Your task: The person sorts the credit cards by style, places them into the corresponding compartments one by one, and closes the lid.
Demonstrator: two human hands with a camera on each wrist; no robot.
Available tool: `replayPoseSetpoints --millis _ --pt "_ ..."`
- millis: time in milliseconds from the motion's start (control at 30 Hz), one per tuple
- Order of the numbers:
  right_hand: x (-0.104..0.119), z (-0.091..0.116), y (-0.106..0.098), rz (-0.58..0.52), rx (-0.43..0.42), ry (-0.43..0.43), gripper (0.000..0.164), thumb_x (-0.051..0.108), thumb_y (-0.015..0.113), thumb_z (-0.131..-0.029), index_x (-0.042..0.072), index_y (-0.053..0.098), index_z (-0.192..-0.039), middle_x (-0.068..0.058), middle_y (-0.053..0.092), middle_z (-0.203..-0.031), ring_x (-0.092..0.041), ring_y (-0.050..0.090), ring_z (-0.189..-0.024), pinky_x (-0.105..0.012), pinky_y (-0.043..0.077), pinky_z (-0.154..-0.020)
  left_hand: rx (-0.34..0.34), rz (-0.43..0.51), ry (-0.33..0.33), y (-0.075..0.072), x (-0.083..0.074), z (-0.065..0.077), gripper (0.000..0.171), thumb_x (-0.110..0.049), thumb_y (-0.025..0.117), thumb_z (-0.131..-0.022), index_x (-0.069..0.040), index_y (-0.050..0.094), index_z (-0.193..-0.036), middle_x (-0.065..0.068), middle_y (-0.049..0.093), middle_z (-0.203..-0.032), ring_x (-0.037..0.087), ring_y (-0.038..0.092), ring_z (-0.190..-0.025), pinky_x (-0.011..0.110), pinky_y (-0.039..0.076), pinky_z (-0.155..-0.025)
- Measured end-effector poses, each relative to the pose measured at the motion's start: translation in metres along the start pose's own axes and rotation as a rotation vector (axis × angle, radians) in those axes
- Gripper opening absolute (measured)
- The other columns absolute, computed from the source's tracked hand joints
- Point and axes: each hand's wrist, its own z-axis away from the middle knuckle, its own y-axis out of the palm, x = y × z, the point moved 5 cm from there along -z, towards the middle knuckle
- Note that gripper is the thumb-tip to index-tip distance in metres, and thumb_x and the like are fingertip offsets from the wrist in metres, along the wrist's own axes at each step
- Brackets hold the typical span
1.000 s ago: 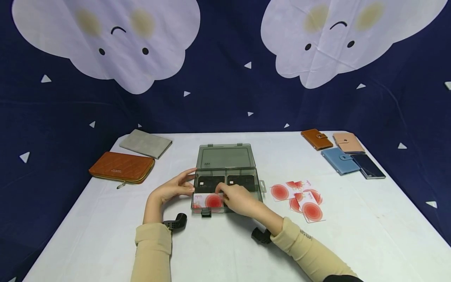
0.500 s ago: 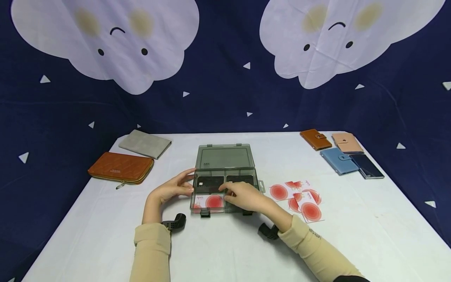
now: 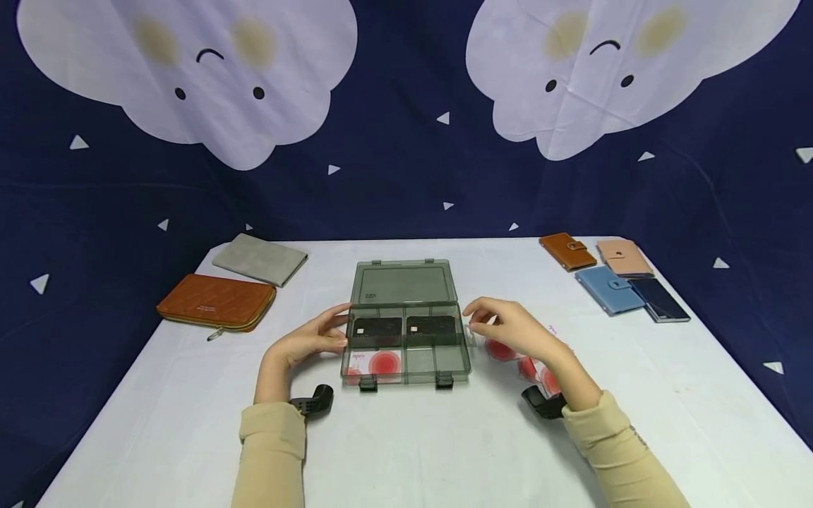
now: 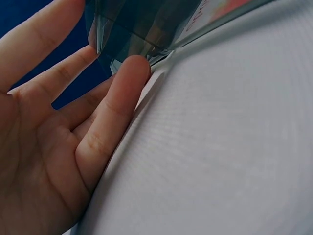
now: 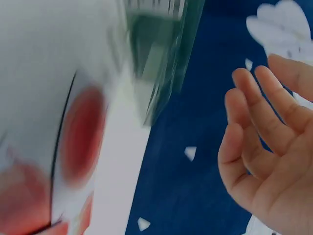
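A translucent grey-green plastic box (image 3: 452,360) lies with its lid (image 3: 404,282) flipped back, on the white table. Black cards (image 3: 377,331) fill its two back compartments, and a white card with a red circle (image 3: 376,363) lies in the front left one. My left hand (image 3: 309,340) rests against the box's left side with fingers spread; the left wrist view shows the thumb at its wall. Relaxed and holding nothing, my right hand (image 3: 508,326) hovers just right of the box. Beneath it lie several red-and-white cards (image 3: 500,350), partly hidden by the hand and wrist.
On the left are a brown zip wallet (image 3: 216,302) and a grey wallet (image 3: 260,259). At the back right sit a brown card holder (image 3: 568,252), a pink one (image 3: 625,257), a blue one (image 3: 610,290) and a dark one (image 3: 660,299). A dark cloud-print curtain (image 3: 406,190) hangs behind.
My right hand has let go of the red-and-white card in the front left compartment and moved right, out of the box to above the loose cards. The left hand stays put.
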Motion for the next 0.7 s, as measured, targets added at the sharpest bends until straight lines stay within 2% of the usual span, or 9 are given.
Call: replayPoseSetpoints --millis 100,167,333,433,567,700 --pt "-0.015 0.002 -0.006 0.029 -0.003 0.029 0.018 0.01 0.062 -0.086 0.005 0.062 -0.104 -0.001 0.063 -0.088 -0.016 0.058 -0.084 -0.035 0.045 -0.075 -0.002 -0.004 0.001 -0.001 0.0 0.0 0.083 -0.006 0.064 -0.082 -0.013 0.014 -0.149 0.024 0.013 -0.149 0.013 0.051 -0.095 0.033 0.039 -0.088" --pt "-0.023 0.003 -0.007 0.051 0.03 0.046 0.022 0.008 0.064 -0.084 0.003 0.061 -0.105 -0.005 0.063 -0.09 -0.02 0.057 -0.086 -0.038 0.045 -0.077 -0.001 -0.005 0.002 -0.001 0.001 0.0 0.084 -0.006 0.064 -0.082 -0.013 0.014 -0.149 0.024 0.014 -0.149 0.013 0.052 -0.095 0.033 0.039 -0.089" --pt "-0.043 0.007 -0.001 0.193 0.162 0.109 0.045 0.008 0.077 -0.07 0.004 0.057 -0.109 -0.012 0.057 -0.101 -0.029 0.051 -0.094 -0.044 0.041 -0.079 0.006 -0.007 0.007 0.0 0.002 -0.001 0.084 -0.006 0.065 -0.082 -0.012 0.014 -0.149 0.024 0.014 -0.15 0.012 0.052 -0.095 0.031 0.04 -0.088" --pt "-0.05 0.01 0.002 0.293 0.221 0.168 0.057 0.008 0.082 -0.06 0.007 0.054 -0.109 -0.01 0.053 -0.102 -0.029 0.046 -0.094 -0.044 0.036 -0.075 0.006 -0.008 0.004 0.0 0.002 -0.001 0.084 -0.005 0.065 -0.082 -0.013 0.014 -0.149 0.024 0.013 -0.15 0.012 0.052 -0.094 0.03 0.041 -0.087" --pt "-0.055 0.013 0.003 0.319 0.261 0.221 0.058 0.003 0.081 -0.057 0.008 0.054 -0.109 -0.005 0.053 -0.097 -0.026 0.044 -0.091 -0.04 0.03 -0.07 0.003 -0.006 0.002 0.0 0.002 -0.001 0.084 -0.005 0.064 -0.082 -0.013 0.014 -0.149 0.023 0.012 -0.15 0.012 0.052 -0.093 0.03 0.041 -0.087" --pt "-0.057 0.013 0.003 0.33 0.271 0.222 0.052 0.005 0.08 -0.058 0.011 0.056 -0.103 -0.002 0.051 -0.09 -0.024 0.043 -0.088 -0.038 0.028 -0.068 0.005 0.0 0.005 -0.001 0.002 0.0 0.084 -0.004 0.064 -0.082 -0.013 0.014 -0.149 0.024 0.012 -0.15 0.011 0.052 -0.093 0.031 0.04 -0.087"
